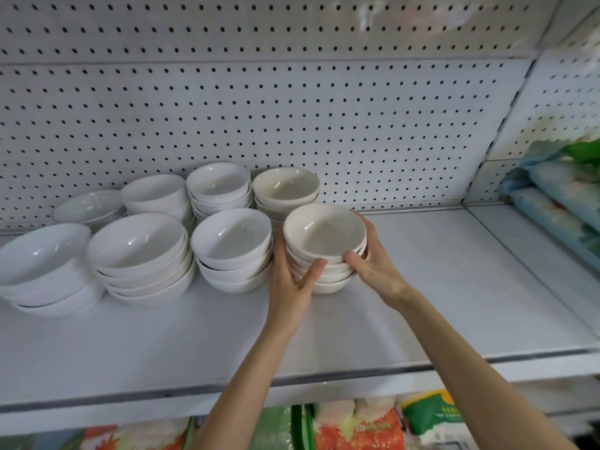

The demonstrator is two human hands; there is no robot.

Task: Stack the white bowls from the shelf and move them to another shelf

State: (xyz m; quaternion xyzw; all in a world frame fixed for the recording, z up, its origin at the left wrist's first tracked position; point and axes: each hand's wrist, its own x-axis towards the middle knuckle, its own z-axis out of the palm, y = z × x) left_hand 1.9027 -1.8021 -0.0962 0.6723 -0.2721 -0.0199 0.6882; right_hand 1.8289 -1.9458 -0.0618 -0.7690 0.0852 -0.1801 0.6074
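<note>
Altogether eight stacks of white bowls [139,251] stand on the shelf [454,287]. The left hand [289,287] and right hand [373,264] clasp the rightmost front stack [324,235] from either side, fingers curled snugly round it

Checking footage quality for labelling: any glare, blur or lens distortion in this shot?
Head view: wide-angle distortion bows the white metal shelf and white perforated back panel; small glare streaks glint inside the glossy white ceramic bowls; coloured packets at the right edge look blurred.
</note>
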